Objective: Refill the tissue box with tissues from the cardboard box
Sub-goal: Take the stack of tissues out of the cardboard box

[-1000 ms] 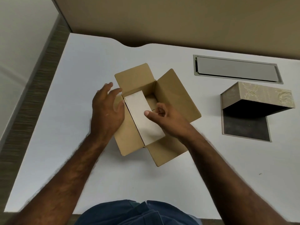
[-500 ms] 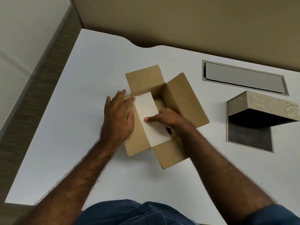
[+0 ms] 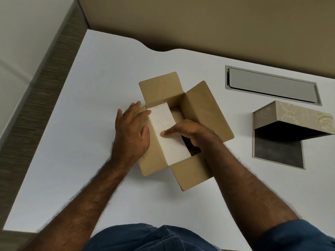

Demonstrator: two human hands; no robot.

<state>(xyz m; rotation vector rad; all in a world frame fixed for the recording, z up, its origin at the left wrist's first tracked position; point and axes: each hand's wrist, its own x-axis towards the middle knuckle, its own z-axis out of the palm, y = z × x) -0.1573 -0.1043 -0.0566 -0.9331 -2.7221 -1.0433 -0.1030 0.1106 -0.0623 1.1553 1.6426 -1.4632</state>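
- Cardboard box (image 3: 183,131) sits mid-desk (image 3: 90,124), all four flaps folded out. White tissue stack (image 3: 167,131) lies inside along the box's 9 o'clock wall, top face showing.
- Your left hand (image 3: 131,131) has moved in from hovering a second ago; it now lies flat, fingers spread wide, on the box's 9 o'clock flap and wall, holding nothing, just bracing.
- Your right hand (image 3: 190,134) has dropped deeper: thumb pressed on top of the stack, fingers curled down into the gap at the stack's 3 o'clock side. Looks like a closing pinch on the stack; fingertips are hidden, so the grip underneath cannot be confirmed.
- Stack not lifted; it is still seated in the box.
- Tissue box (image 3: 293,120) waits at 3 o'clock, well apart, its patterned cover tipped up off the dark base (image 3: 279,151), so it looks open to receive.
- Meaning: the reach is done and the grasp is forming. Next comes the lift-out and carry toward 3 o'clock. Watch for loose sheets fanning.
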